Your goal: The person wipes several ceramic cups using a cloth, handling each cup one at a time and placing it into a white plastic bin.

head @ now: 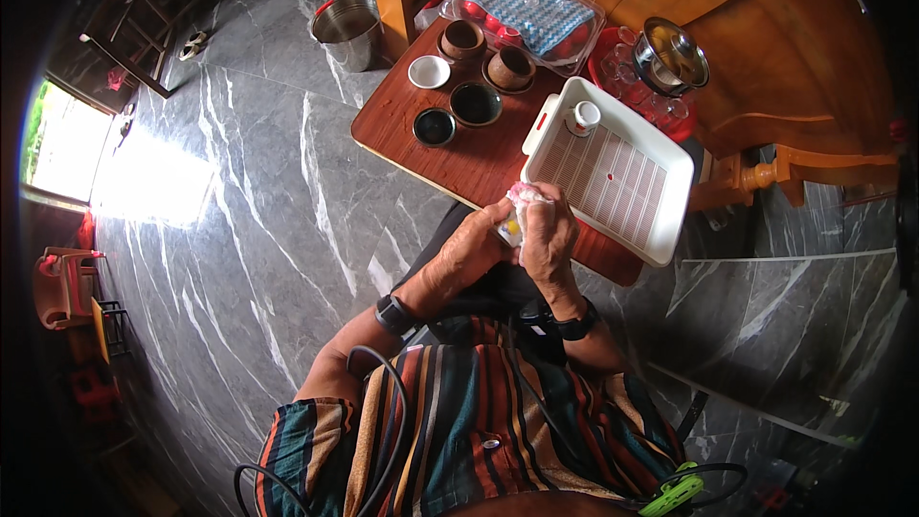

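Note:
My left hand (467, 244) grips a small white cup (509, 229) with a coloured pattern, mostly covered by fingers. In my right hand (553, 240) is a white and pink cloth (529, 195), bunched against the cup. Both hands are over the front edge of a reddish-brown wooden table (402, 122). Just beyond my right hand stands a white plastic tray (675, 208) with a slotted bottom. A white cup (586, 115) rests in its far corner.
The table holds a white bowl (429, 72), two dark bowls (477, 103), two brown clay pots (511, 68) and a lidded clear box (459, 11) under a blue-white cloth. A red basin (599, 61) holds glasses and a lidded steel pot (671, 50). A metal bucket (352, 39) stands left.

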Demonstrator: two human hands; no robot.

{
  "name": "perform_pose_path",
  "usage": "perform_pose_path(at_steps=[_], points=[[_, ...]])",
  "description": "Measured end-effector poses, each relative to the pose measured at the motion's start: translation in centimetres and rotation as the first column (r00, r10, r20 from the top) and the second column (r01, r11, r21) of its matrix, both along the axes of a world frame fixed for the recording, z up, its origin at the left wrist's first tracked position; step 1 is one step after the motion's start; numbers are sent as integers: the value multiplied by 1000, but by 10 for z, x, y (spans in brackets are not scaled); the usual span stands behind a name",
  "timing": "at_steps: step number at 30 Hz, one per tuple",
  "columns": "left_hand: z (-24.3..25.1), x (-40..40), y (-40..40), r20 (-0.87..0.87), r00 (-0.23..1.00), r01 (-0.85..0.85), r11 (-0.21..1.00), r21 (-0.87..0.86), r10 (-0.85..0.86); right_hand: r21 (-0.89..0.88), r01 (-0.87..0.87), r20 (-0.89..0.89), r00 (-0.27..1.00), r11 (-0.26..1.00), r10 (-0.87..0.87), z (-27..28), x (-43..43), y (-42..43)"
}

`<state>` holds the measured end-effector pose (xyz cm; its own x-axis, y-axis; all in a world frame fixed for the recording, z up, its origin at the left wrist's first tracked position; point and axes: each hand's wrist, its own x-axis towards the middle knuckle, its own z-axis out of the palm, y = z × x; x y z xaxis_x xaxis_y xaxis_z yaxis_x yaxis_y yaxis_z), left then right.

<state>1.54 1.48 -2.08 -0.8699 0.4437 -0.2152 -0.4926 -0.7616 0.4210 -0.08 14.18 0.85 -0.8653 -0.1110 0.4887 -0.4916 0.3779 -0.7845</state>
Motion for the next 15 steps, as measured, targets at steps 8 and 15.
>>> perform_pose_path(at_steps=[8,15], points=[[16,1,-7,-162,954,158,883,-442,-252,-215,80,326,945,973,-6,12,-5,11],[22,1,-9,-130,969,150,919,-363,-210,-70,156,169,975,985,-143,0,-9,18]])
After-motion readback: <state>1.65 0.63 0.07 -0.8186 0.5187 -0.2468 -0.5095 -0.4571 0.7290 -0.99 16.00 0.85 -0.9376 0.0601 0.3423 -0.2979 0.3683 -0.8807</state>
